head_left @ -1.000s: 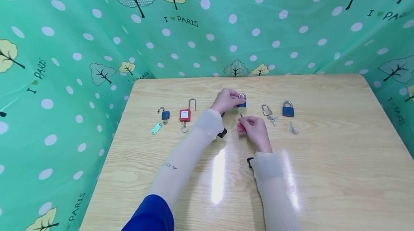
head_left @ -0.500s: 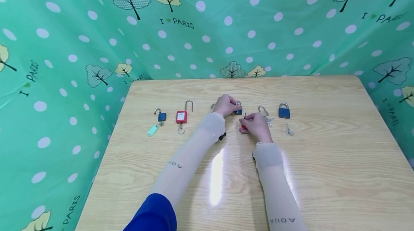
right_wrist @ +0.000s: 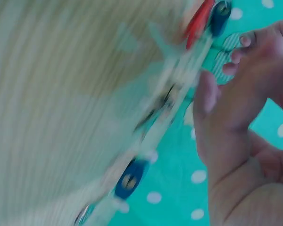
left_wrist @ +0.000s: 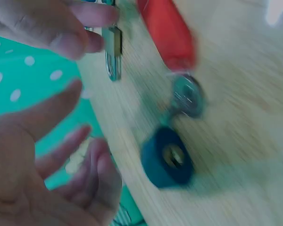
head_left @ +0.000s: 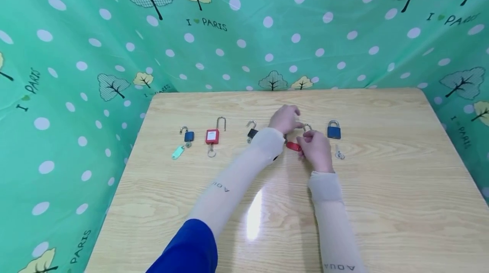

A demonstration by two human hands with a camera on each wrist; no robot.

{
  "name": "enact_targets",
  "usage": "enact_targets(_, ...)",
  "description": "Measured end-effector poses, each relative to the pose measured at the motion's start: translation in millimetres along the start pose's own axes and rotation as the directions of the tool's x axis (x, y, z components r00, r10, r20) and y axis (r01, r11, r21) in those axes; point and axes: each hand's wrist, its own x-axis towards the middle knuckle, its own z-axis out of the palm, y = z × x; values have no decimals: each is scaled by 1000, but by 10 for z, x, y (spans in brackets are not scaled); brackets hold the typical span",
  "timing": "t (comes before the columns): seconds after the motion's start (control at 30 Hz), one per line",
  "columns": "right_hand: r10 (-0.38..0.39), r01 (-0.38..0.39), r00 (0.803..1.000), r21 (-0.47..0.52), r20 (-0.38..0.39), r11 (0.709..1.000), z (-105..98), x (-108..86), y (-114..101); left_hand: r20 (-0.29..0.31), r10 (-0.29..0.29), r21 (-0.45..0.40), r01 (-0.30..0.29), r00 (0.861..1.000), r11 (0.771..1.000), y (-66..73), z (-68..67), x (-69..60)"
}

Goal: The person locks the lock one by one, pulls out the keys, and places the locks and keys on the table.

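My left hand (head_left: 285,119) hovers over the table, fingers spread and holding nothing in the left wrist view. Below it lies a small blue padlock (left_wrist: 167,157), its keyhole showing, with a key ring (left_wrist: 188,94) and a red key tag (left_wrist: 170,35) beside it. The left forearm mostly covers that padlock in the head view. My right hand (head_left: 316,150) is at a brass padlock (left_wrist: 114,42), fingertips overlapping its body; contact is unclear. Nothing shows between the right fingers in the right wrist view, where keys (right_wrist: 160,106) lie apart from the thumb.
To the left sit a blue padlock (head_left: 189,136) with a mint tag (head_left: 178,152), a red padlock (head_left: 212,136) and a black padlock (head_left: 252,133), all with open shackles. At the right are a closed blue padlock (head_left: 334,130) and keys (head_left: 339,153). A green curtain (head_left: 229,52) borders the table.
The left hand has let go of the small blue padlock and shifted right. The right hand has released the red-tagged key onto the table and moved right to the brass padlock.
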Motion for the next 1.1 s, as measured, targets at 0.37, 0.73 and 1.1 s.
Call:
enact_targets(0.37, 50, -43, 999, -285, 17, 957, -184, 181, 187, 279, 260, 142, -307, 925, 941, 143, 127, 73)
enact_targets(0.73, 22, 14, 991, -266, 133, 964, -278, 217, 192, 369, 375, 31, -414, 851, 910, 50, 136, 265)
enact_targets(1.1, -35, 43, 997, -124, 67, 991, -358, 15, 302, 509, 460, -179, -433, 728, 884, 81, -18, 380)
